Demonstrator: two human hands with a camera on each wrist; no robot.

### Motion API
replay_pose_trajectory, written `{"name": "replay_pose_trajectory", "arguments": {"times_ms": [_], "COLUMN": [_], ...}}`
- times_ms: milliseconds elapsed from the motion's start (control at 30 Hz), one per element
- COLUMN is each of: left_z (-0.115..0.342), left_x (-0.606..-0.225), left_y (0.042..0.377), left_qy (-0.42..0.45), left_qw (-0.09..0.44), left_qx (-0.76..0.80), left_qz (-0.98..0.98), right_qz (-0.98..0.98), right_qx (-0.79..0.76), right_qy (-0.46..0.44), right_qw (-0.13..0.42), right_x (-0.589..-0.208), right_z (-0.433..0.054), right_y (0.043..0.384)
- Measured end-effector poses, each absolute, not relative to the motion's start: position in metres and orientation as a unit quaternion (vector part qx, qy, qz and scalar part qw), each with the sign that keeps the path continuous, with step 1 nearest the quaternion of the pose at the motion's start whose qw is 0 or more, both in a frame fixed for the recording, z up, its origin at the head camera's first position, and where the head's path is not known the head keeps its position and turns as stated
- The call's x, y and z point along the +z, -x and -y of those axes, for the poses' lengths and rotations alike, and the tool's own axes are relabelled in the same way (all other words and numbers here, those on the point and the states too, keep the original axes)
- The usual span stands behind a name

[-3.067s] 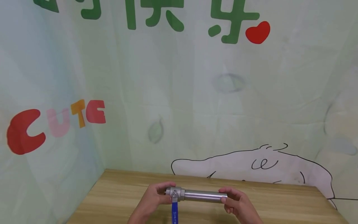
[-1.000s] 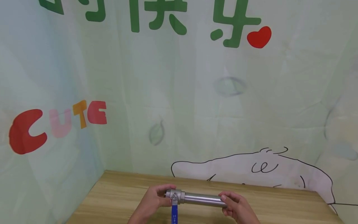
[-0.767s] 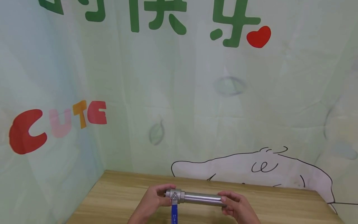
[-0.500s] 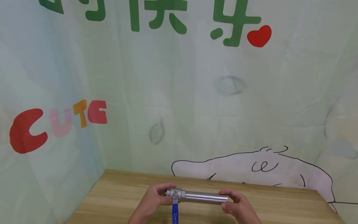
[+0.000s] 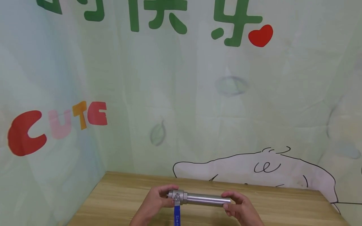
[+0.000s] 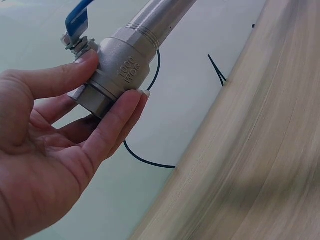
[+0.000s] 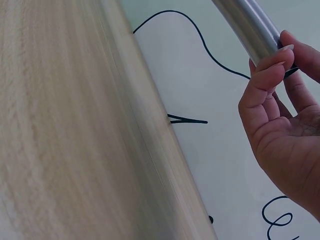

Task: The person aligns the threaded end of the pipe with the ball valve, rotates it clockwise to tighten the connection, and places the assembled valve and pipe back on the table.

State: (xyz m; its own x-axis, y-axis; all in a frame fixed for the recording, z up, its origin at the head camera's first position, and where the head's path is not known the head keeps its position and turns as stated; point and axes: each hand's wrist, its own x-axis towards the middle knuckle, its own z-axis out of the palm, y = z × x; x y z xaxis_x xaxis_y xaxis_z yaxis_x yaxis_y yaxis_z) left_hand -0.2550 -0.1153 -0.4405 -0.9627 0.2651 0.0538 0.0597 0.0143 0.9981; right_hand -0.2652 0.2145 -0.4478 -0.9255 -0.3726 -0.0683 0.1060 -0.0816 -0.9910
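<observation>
A silver ball valve (image 6: pixel 117 62) with a blue lever handle (image 5: pixel 177 215) is joined to a smooth metal pipe (image 5: pixel 207 199), and the pair is held level above the table. My left hand (image 5: pixel 155 201) pinches the valve body, thumb near the handle stem and fingers round its open end; "1000 WOG" shows on the body in the left wrist view. At the pipe's far end, my right hand (image 5: pixel 240 205) grips with thumb and fingers, as the right wrist view shows too. The handle points toward me, crosswise to the pipe. The threads inside the joint are hidden.
The wooden table (image 5: pixel 121 191) spreads beneath both hands. Behind it and to the left hang pale fabric walls (image 5: pixel 198 125) with green characters, a red heart (image 5: pixel 260 36), coloured letters and a line-drawn cartoon figure (image 5: pixel 234 168).
My right thumb and fingers have shifted on the pipe's end: around one second ago the thumb lay over its top, now it sits lower. My left hand keeps its hold on the valve.
</observation>
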Motion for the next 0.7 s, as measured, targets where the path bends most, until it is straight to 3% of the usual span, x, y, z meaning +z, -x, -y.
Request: {"name": "replay_pose_trajectory", "arguments": {"times_ms": [700], "left_z": [0.1157], "left_x": [-0.441], "left_y": [0.2544], "left_qy": [-0.11], "left_qw": [0.073], "left_qx": [0.689], "left_qz": [-0.713], "right_qz": [-0.686], "right_qx": [-0.707], "right_qy": [0.03], "right_qw": [0.168], "right_x": [-0.4457], "right_z": [-0.2089], "right_y": [0.2689]}}
